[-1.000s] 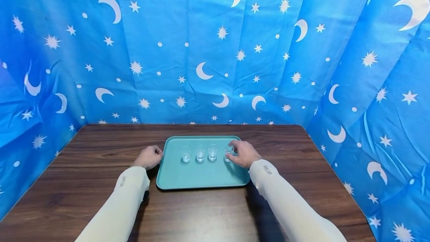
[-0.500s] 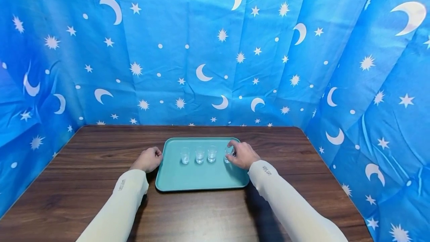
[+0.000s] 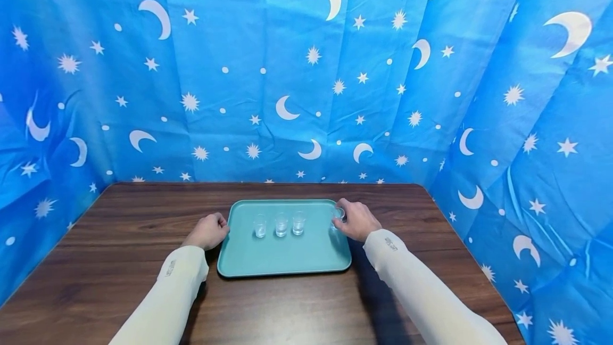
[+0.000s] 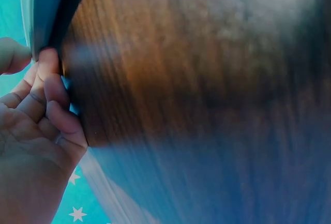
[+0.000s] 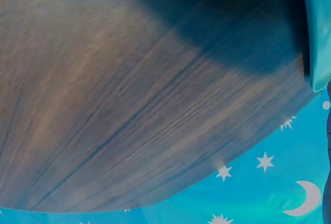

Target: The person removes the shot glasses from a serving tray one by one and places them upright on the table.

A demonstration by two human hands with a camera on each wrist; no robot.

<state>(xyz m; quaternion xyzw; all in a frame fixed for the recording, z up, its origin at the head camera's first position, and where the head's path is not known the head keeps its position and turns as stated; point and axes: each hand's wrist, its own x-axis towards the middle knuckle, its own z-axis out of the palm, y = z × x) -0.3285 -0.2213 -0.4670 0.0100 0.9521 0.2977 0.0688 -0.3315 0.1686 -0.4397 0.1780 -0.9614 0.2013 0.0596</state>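
Note:
On a teal tray [image 3: 282, 257] three small clear shot glasses stand in a row: one at the left [image 3: 260, 226], a middle glass [image 3: 281, 225] and a right-hand glass [image 3: 298, 223]. My right hand [image 3: 358, 221] grips a fourth shot glass [image 3: 337, 218] between thumb and fingers, by the tray's right rim; the fingers partly cover it. At the tray's left side, my left hand [image 3: 208, 231] pinches the rim. In the left wrist view that hand [image 4: 36, 141] has its thumb and forefinger at the tray edge [image 4: 46, 6]. The right wrist view leaves the right hand out.
The tray lies on a dark wood-grain table [image 3: 287, 307]. A blue curtain [image 3: 215, 95] printed with moons and stars hangs behind the table and along its sides. In the right wrist view, the tray's edge [image 5: 319, 32] shows at the right.
My right hand has carried its shot glass rightward, away from the other three, to the tray's right rim. The left hand stays at the tray's left edge. The head view has shifted slightly.

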